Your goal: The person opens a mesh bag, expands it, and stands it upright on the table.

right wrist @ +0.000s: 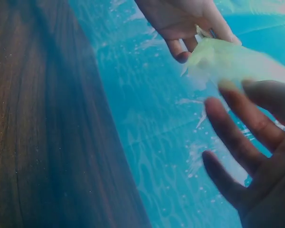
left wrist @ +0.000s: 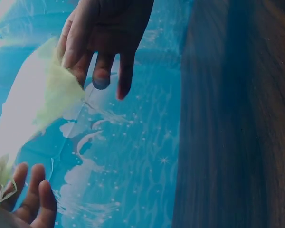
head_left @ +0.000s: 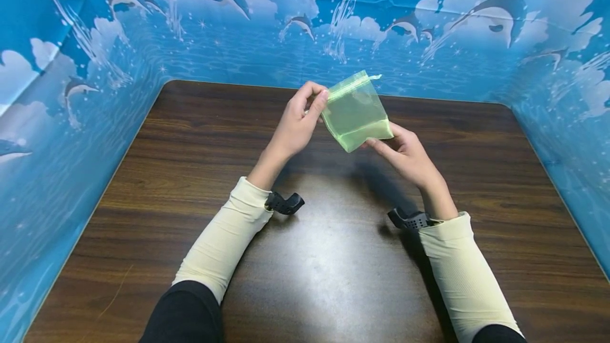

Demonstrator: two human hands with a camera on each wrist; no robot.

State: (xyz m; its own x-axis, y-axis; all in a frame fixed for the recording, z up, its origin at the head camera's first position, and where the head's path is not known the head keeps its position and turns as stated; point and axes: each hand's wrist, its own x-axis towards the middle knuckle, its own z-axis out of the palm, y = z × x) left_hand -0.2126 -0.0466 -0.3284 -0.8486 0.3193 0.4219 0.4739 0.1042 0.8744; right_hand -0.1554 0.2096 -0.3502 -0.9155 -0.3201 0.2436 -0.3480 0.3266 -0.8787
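Note:
A sheer light-green organza drawstring pouch is held up tilted above the far part of the table. My left hand pinches its gathered upper-left edge between thumb and fingers. The lower right corner is pinched by my right hand, thumb in front and fingers partly hidden behind the fabric. A short ribbon end sticks out at the pouch's top right. In the left wrist view a looped drawstring hangs by the left fingers. The right wrist view shows the right hand's other fingers spread apart.
A dark wood-grain table lies under both arms. Blue dolphin-print cloth walls it in at the back and both sides. Black wrist-worn cameras sit at the cuffs of the pale sleeves.

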